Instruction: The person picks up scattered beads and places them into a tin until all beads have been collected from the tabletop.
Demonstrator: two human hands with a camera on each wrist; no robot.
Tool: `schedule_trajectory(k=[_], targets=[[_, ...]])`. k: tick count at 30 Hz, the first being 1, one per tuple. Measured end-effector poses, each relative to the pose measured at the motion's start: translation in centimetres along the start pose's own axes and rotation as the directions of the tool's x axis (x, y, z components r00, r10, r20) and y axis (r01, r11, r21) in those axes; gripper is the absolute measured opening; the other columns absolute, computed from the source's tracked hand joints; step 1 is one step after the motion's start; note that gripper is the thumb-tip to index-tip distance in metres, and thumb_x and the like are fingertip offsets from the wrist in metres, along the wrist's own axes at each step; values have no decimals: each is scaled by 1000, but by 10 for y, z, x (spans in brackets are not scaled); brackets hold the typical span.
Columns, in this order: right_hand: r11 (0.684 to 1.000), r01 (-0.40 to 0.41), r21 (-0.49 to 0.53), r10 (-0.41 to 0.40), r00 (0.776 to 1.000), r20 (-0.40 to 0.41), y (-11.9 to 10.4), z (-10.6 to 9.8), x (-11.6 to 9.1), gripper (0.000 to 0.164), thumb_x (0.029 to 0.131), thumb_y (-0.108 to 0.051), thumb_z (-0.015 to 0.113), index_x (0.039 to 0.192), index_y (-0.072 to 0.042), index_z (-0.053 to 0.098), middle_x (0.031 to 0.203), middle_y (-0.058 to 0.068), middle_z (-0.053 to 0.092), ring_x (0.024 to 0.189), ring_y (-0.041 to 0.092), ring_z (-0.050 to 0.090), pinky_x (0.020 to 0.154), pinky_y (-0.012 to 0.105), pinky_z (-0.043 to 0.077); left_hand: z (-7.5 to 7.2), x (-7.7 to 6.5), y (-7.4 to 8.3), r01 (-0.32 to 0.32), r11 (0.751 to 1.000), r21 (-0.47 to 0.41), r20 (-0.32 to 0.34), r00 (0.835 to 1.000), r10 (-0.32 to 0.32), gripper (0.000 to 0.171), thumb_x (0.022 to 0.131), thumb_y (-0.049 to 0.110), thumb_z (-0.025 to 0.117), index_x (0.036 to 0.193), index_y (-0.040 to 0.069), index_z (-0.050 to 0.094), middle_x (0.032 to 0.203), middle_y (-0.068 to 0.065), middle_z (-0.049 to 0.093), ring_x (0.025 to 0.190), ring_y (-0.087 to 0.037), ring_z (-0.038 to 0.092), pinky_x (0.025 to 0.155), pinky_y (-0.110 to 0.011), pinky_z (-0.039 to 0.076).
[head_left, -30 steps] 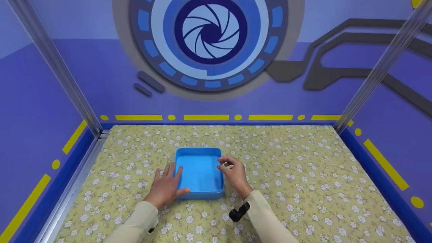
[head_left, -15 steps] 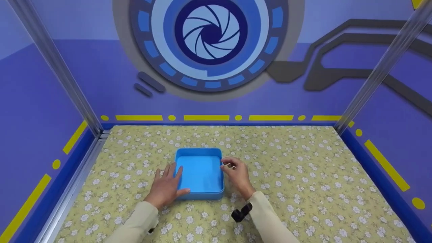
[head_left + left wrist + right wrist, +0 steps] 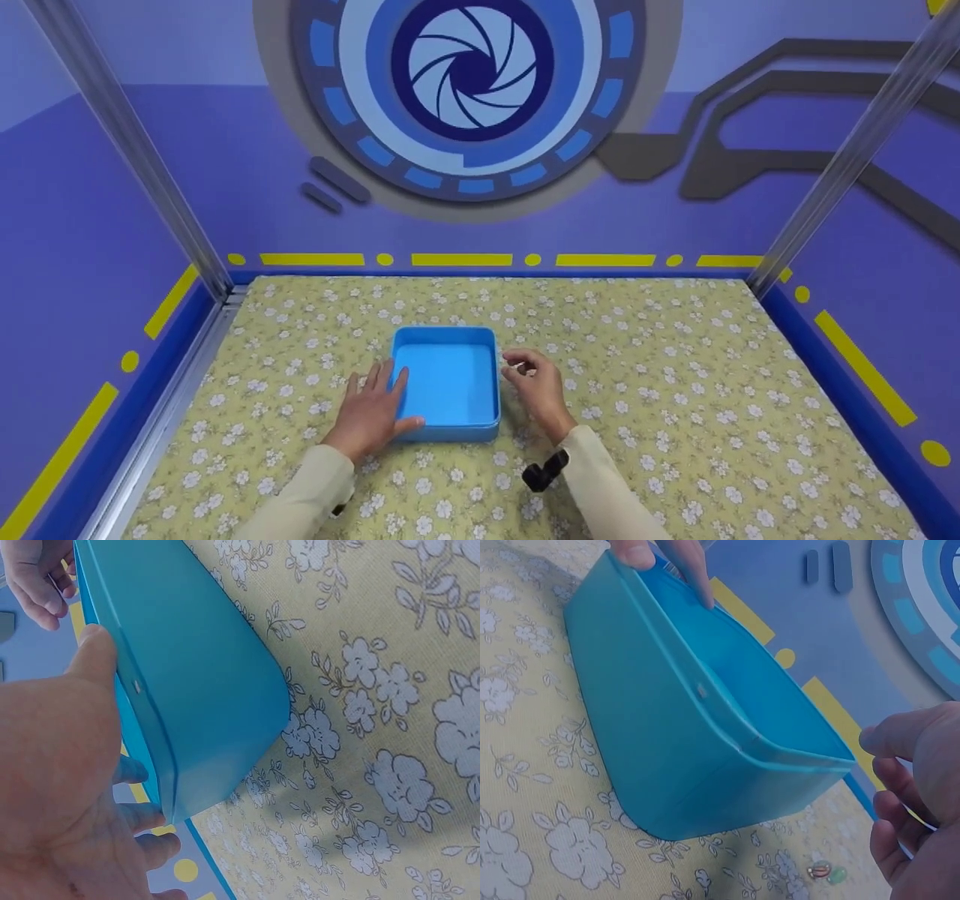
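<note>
**Left hand on blue tray, right hand apart**

Left hand (image 3: 369, 415) flat, fingers straight, thumb against blue tray (image 3: 448, 379) near wall. Right hand (image 3: 537, 388) just beside tray's other wall, fingers loosely curled, not touching; seemingly holding nothing. Floral cloth (image 3: 675, 390) underneath.

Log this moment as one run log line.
left hand: touching blue tray rim | right hand: beside tray, apart, fingers curled | tray: on floral cloth

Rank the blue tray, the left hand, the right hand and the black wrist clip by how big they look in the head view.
1. blue tray, clearly largest.
2. left hand and right hand: alike, so unranked.
3. black wrist clip, smallest.
</note>
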State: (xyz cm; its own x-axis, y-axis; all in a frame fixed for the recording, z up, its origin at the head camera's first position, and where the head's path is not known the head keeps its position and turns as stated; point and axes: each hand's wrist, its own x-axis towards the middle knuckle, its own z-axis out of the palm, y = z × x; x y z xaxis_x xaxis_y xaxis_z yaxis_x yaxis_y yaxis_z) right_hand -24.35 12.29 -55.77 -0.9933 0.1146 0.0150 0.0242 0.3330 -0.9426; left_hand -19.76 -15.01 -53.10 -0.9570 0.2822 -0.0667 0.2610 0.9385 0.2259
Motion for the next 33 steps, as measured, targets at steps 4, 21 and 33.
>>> schedule_trajectory(k=[4,21,33], targets=[[1000,-7,16,7,1000,3,7,-3,1,21,89,-9,67,110,-9,70,108,10,66,93,19,55,71,26,48,-1,-1,-1,0,1000,-1,6,1000,0,86,88,56,60,152,7,31,159,-23,21,147,-43,20,116,-65,14],[1000,15,-11,-15,1000,-27,27,-15,3,23,88,-6,68,111,-4,69,106,12,67,90,20,58,70,26,49,-3,-2,2,-14,1000,4,-21,1000,14,85,87,56,61,150,5,34,157,-23,26,145,-44,25,114,-66,17],[998,-58,25,59,998,-34,40,-13,6,22,89,-6,67,111,-8,69,108,11,64,89,19,59,75,27,51,-1,0,1,-9,1000,9,-12,1000,9,86,88,56,60,152,6,32,158,-22,23,146,-42,22,115,-65,15]])
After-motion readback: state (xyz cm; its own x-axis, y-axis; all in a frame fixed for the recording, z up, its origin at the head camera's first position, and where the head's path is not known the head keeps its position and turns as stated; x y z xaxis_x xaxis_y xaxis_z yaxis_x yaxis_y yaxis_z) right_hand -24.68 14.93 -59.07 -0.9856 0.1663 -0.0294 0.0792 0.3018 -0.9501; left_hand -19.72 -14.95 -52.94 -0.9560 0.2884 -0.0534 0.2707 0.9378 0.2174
